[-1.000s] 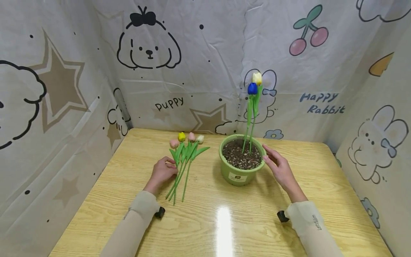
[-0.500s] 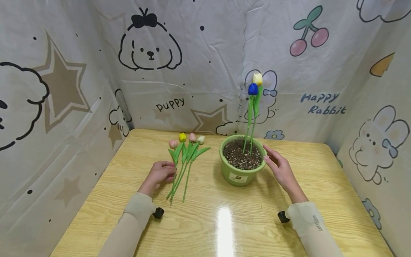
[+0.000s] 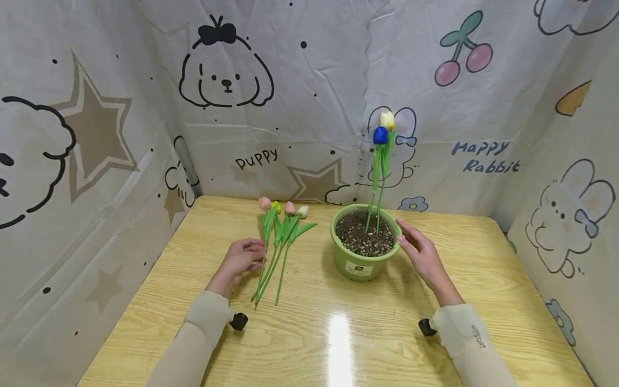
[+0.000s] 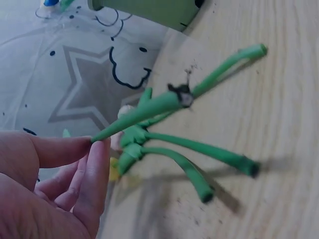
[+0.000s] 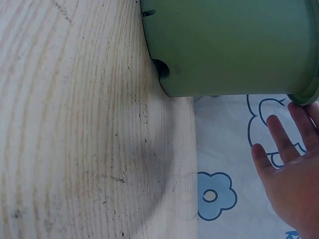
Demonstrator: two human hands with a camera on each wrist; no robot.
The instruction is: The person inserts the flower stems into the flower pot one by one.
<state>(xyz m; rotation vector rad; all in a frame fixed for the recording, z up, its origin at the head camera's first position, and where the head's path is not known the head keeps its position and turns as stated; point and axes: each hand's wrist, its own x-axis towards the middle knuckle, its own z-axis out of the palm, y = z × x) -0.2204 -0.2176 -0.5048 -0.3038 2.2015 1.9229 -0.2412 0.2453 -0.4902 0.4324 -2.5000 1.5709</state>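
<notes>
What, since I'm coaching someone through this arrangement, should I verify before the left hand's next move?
1. Left hand pinching one pink tulip by its stem: ok.
2. Stem clear of the three loose tulips: cannot tell; they overlap in view.
3. Green pot upright: ok.
4. Right hand steadying the pot: cannot tell; it is at the rim, firmness unclear.
5. Blue tulip and white-and-yellow tulip standing in soil: ok.
6. Pink tulip over the soil: not ok; it's left of the pot.

The right grip (image 5: 294, 184), its fingers (image 5: 282, 142) spread, touched the rim (image 5: 303, 97) of the green pot (image 5: 229, 50), which stood on the table (image 5: 75, 124) (dotted with dark specks); flower-printed cloth (image 5: 234, 162) hung beyond.
</notes>
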